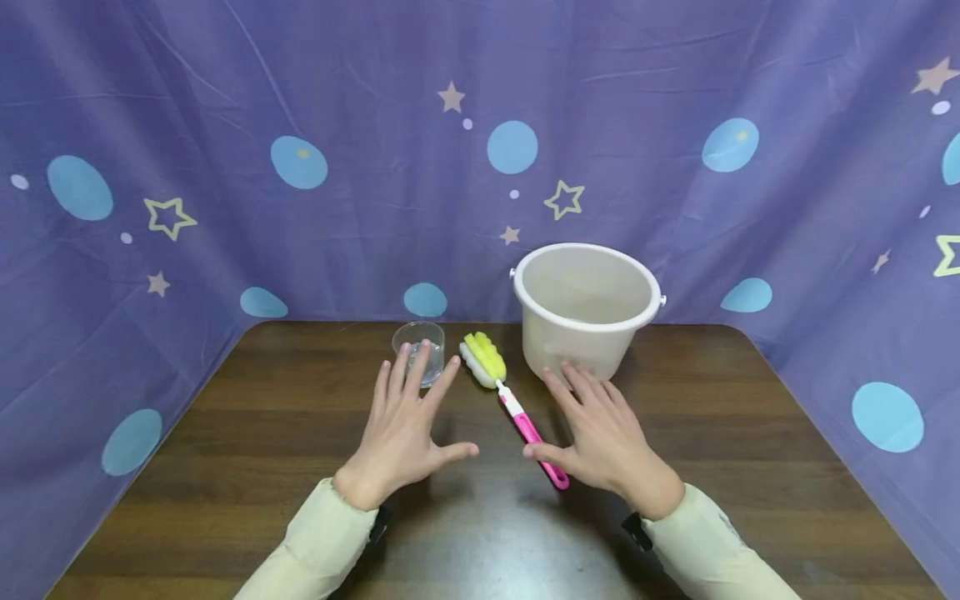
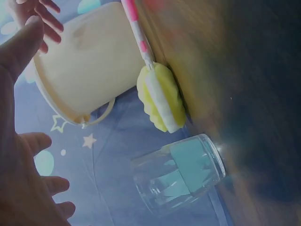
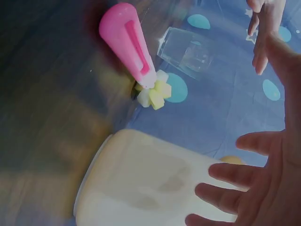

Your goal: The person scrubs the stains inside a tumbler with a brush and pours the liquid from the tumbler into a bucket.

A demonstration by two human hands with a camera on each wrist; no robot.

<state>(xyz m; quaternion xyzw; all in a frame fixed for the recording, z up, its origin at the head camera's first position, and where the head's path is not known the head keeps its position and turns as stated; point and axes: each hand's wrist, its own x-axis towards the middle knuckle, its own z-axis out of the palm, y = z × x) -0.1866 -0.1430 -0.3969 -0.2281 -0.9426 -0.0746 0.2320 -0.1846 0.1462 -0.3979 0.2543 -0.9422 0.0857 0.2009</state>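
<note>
Fingers (image 1: 438, 387) apart: left grip (image 1: 399, 427) near clear round cup (image 2: 183, 169), right grip (image 1: 606, 433) near round white bucket (image 1: 577, 346) and pink-handled yellow-white sponge brush (image 1: 512, 403).

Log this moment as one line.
left hand: spread, holding nothing; right hand: spread, holding nothing; clear cup: upright; white bucket: upright; sponge brush: lying on wooden table, head between cup and bucket

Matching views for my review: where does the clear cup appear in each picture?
Head: the clear cup is left of and below centre, partly behind the left hand.
Left wrist: lower part, slightly right of centre.
Right wrist: upper part, slightly right of centre.
Shared landmark: the sponge brush.
</note>
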